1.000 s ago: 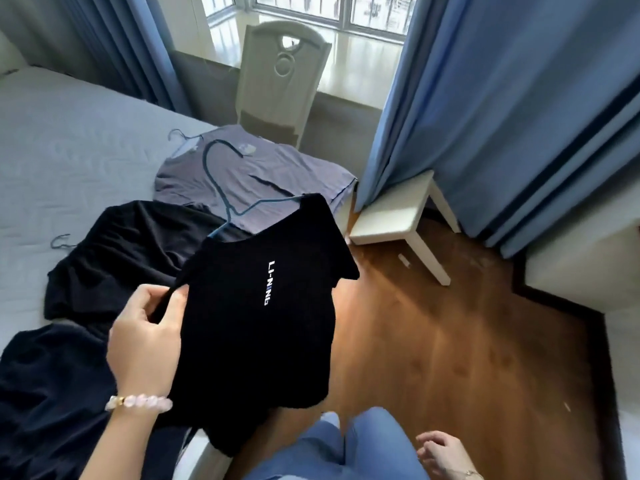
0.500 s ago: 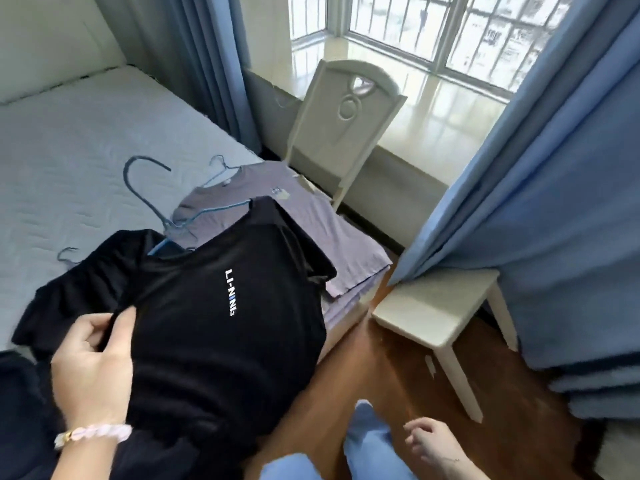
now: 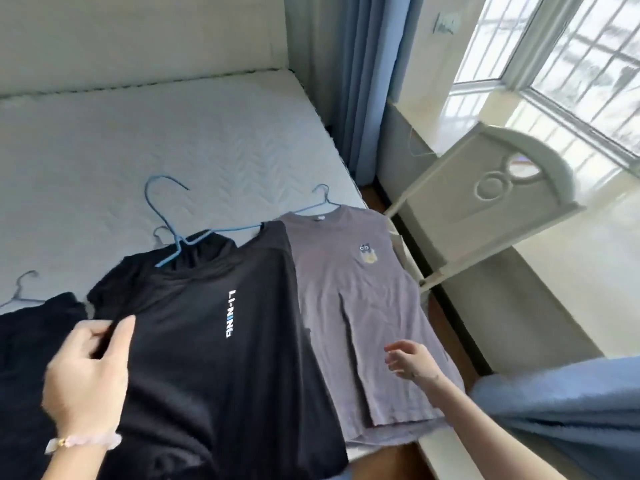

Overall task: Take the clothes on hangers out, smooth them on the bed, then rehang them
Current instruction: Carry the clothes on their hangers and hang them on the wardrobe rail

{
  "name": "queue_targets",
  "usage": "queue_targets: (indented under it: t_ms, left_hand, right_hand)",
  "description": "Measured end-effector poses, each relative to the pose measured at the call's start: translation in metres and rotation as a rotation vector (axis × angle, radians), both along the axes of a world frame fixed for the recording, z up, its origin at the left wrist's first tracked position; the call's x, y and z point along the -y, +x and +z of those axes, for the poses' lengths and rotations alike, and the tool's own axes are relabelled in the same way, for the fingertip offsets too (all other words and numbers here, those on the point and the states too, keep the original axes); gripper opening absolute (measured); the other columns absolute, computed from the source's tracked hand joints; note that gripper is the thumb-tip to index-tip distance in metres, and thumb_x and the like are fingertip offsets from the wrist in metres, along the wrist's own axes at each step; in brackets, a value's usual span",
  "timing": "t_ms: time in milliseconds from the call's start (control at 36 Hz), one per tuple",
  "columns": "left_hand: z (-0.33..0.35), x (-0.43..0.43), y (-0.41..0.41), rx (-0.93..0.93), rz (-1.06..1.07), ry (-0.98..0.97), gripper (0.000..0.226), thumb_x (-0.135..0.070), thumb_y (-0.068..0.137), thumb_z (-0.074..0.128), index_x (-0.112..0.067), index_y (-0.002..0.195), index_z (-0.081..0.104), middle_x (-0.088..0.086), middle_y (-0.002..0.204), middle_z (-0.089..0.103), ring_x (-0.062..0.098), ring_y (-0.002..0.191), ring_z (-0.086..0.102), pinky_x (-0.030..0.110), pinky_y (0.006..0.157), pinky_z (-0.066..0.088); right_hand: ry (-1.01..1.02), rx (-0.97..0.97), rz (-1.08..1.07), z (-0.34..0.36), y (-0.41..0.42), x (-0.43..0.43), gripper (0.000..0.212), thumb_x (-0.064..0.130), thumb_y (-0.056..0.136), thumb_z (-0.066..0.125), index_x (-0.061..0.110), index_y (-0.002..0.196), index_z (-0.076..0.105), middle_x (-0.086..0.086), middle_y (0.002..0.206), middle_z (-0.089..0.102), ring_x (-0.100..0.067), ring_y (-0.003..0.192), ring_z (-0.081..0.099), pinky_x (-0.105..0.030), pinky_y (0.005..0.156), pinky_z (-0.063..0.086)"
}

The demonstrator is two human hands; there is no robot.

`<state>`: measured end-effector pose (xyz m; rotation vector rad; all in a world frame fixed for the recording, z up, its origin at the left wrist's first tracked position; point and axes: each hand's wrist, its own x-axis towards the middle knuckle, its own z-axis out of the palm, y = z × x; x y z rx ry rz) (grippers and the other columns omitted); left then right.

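A black T-shirt with a white logo (image 3: 214, 341) lies across the bed on a blue hanger (image 3: 173, 220). My left hand (image 3: 86, 368) pinches its left sleeve edge. To its right a grey-purple T-shirt (image 3: 363, 306) lies flat on another blue hanger (image 3: 322, 199). My right hand (image 3: 408, 362) hovers open over the grey shirt's lower right part, holding nothing. Another black garment (image 3: 31, 341) on a hanger (image 3: 20, 289) lies at the left edge, partly out of view.
The white mattress (image 3: 173, 140) stretches back to the headboard wall. A white chair (image 3: 485, 202) stands beside the bed on the right, under a window sill. Blue curtains (image 3: 360, 81) hang at the bed's far corner, and one curtain fold reaches in at the lower right.
The view swung left onto the bed. The black logo shirt went down from hanging in my left hand to lying on the bed. My right hand rose from near my knee to over the grey shirt.
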<state>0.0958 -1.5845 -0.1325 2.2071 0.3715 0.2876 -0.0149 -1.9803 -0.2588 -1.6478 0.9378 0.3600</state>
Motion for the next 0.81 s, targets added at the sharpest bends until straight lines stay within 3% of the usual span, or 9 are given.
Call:
queue_targets:
  t_ms: [167,278,444,556,639,806]
  left_hand:
    - [-0.023,0.054,0.073,-0.105,-0.031,0.061,0.021,-0.038,0.085,0.061,-0.019,0.077,0.058,-0.003,0.078,0.062,0.024,0.08,0.054,0.037,0.069,0.041]
    - [-0.067,0.08,0.132,-0.233,-0.064,0.063,0.033,-0.043,0.082,0.062,-0.015,0.068,0.055,-0.004,0.059,0.058,0.022,0.06,0.052,0.031,0.057,0.036]
    - [-0.143,0.125,0.211,-0.347,-0.166,0.187,0.043,-0.051,0.079,0.061,-0.016,0.057,0.047,-0.009,0.046,0.049,0.019,0.051,0.047,0.028,0.052,0.034]
    - [-0.209,0.149,0.249,-0.358,-0.213,0.315,0.044,-0.056,0.078,0.061,-0.016,0.06,0.054,-0.004,0.057,0.062,0.022,0.062,0.059,0.03,0.058,0.042]
    - [-0.265,0.164,0.268,-0.353,-0.222,0.4,0.048,-0.059,0.077,0.058,-0.016,0.058,0.051,0.002,0.05,0.059,0.026,0.056,0.056,0.028,0.051,0.039]
    - [-0.349,0.185,0.279,-0.426,-0.318,0.49,0.036,-0.05,0.085,0.054,-0.02,0.066,0.053,-0.001,0.056,0.06,0.03,0.062,0.056,0.031,0.055,0.043]
  right_hand:
    - [-0.026,-0.011,0.098,0.005,0.099,0.033,0.027,-0.001,0.096,0.043,0.014,0.088,0.064,-0.004,0.077,0.065,-0.014,0.067,0.058,-0.022,0.06,0.042]
    - [-0.071,0.003,0.134,-0.012,0.168,0.061,0.028,-0.001,0.096,0.044,0.015,0.087,0.064,-0.004,0.076,0.066,-0.015,0.069,0.059,-0.023,0.062,0.044]
    - [-0.155,0.053,0.211,-0.071,0.274,0.103,0.028,-0.002,0.093,0.043,0.016,0.089,0.065,-0.003,0.075,0.067,-0.016,0.07,0.06,-0.024,0.062,0.044]
    - [-0.235,0.104,0.241,-0.119,0.341,0.129,0.026,-0.002,0.09,0.048,0.016,0.091,0.067,-0.003,0.078,0.068,-0.023,0.079,0.062,-0.026,0.063,0.047]
    - [-0.325,0.137,0.269,-0.154,0.384,0.145,0.03,-0.001,0.09,0.048,0.012,0.108,0.068,-0.005,0.091,0.07,-0.023,0.088,0.064,-0.03,0.068,0.051]
    - [-0.505,0.146,0.374,-0.209,0.451,0.163,0.044,0.004,0.093,0.043,0.01,0.135,0.058,-0.009,0.132,0.064,-0.027,0.12,0.059,-0.034,0.099,0.048]
